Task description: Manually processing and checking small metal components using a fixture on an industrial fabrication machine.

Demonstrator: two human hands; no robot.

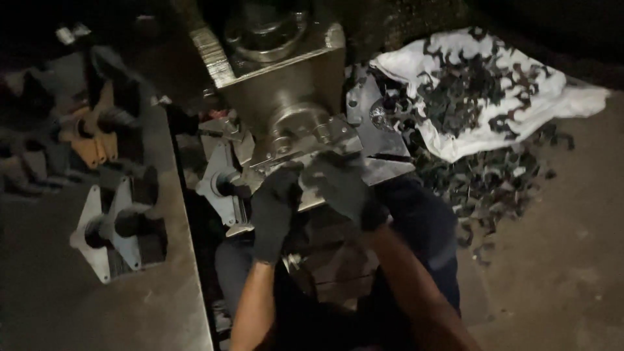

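Both my hands wear dark gloves and sit close together under a heavy metal press (279, 78). My left hand (273, 211) grips the lower edge of a flat grey metal part (305, 153) on the press bed. My right hand (341, 185) is closed on the same part from the right. A grey flanged metal piece with a round hole (218, 185) lies just left of my left hand. My knees in dark trousers show below the hands.
A metal table (78, 292) at left carries two grey flanged brackets (117, 231) and orange-brown parts (91, 140). At right a white sack (494, 91) holds several dark metal offcuts, with more scraps (481, 185) spilled on the floor.
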